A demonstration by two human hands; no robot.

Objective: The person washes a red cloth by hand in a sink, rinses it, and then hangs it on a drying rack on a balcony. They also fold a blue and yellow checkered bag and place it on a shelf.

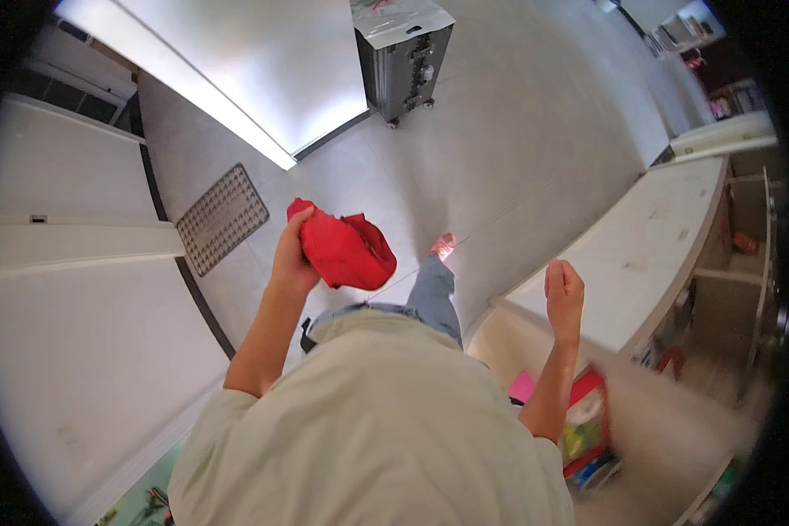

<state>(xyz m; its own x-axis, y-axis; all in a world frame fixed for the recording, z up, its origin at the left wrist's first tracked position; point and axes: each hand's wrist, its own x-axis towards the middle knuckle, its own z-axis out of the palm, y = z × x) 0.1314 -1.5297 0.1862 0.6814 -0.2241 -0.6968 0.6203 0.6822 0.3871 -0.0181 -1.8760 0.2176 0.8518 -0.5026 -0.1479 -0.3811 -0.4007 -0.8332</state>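
My left hand [294, 256] is closed on the edge of a red folded cloth item [346, 250], perhaps a cap or a soft bag. It bulges to the right of my fingers, in front of my waist, and its far side curls into a hollow. My right hand [565, 289] is raised over the white countertop [653, 237] on the right. Its fingers are curled into a loose fist, and nothing shows in them.
A patterned mat [223, 219] lies on the grey tile floor at left. Ahead stand a shiny white cabinet [263, 70] and a dark wheeled suitcase [405, 70]. Open shelves [728, 289] hold items at right. Below my right arm is a red-edged package [587, 421].
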